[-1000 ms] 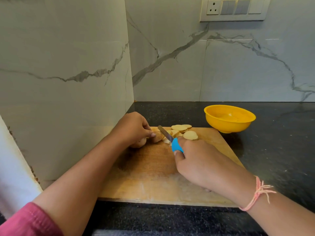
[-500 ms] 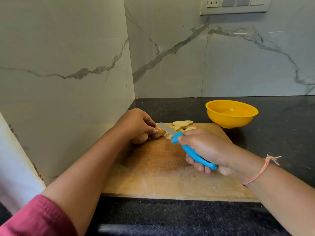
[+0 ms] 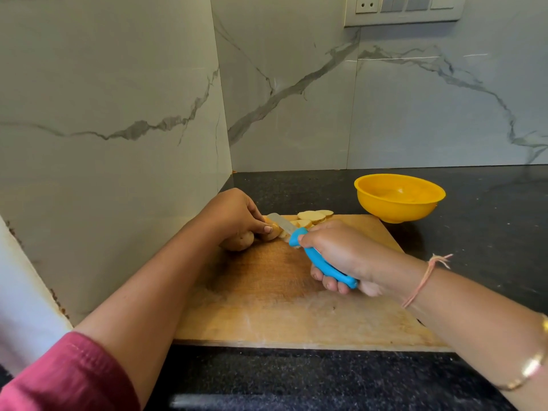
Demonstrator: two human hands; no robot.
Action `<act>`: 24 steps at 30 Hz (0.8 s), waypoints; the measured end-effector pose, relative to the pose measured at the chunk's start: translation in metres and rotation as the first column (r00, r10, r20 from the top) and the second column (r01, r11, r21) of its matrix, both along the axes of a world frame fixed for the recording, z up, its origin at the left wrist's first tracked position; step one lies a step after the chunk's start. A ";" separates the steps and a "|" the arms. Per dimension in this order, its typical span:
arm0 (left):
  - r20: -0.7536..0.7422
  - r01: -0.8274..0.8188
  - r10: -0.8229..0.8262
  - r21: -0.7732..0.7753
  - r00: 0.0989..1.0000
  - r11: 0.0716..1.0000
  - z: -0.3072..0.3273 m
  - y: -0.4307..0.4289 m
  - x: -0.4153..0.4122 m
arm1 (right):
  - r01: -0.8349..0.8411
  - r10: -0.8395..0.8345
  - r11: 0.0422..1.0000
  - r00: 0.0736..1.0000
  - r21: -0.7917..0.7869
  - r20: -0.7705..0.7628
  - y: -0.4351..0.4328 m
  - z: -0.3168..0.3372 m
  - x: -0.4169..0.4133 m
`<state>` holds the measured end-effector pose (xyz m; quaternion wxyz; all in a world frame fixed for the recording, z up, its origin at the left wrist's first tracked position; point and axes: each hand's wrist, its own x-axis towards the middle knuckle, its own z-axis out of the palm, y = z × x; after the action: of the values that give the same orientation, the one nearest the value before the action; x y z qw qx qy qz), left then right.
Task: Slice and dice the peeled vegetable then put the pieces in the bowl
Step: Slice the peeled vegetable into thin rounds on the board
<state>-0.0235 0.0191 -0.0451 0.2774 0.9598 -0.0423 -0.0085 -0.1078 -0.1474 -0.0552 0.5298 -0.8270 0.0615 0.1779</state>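
Note:
A pale peeled potato (image 3: 240, 240) lies at the far left of the wooden cutting board (image 3: 284, 310). My left hand (image 3: 234, 216) grips it from above and hides most of it. My right hand (image 3: 341, 255) holds a blue-handled knife (image 3: 323, 264); its short blade (image 3: 280, 222) rests across the potato's cut end beside my left fingertips. Several round slices (image 3: 312, 217) lie at the board's far edge, just right of the blade. A yellow bowl (image 3: 398, 198) stands on the counter behind the board's right corner; I see no pieces in it.
The black stone counter (image 3: 489, 232) extends to the right and in front of the board. Marble-patterned walls (image 3: 118, 129) close in on the left and behind. A switch plate (image 3: 403, 8) is high on the back wall.
My right hand turned from palm-down over the handle to a side grip, so the whole blue handle shows. The blade still sits on the potato. The view shifted slightly.

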 end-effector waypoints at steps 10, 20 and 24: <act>-0.024 -0.034 0.033 -0.021 0.999 0.999 0.002 -0.001 0.000 | -0.032 0.031 0.999 0.998 0.023 0.057 -0.008 -0.003 -0.016; -0.075 -0.061 0.054 -0.087 0.996 0.994 0.002 -0.001 -0.003 | -0.050 0.050 0.999 0.999 -0.021 0.020 0.004 -0.004 -0.002; -0.077 -0.073 0.065 -0.097 0.995 0.993 0.002 -0.001 -0.004 | -0.056 0.057 0.998 0.997 -0.029 0.056 -0.010 -0.002 -0.018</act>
<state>-0.0274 0.0180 -0.0431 0.3266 0.9446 0.0008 -0.0321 -0.1260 -0.1572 -0.0572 0.5145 -0.8404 0.0253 0.1683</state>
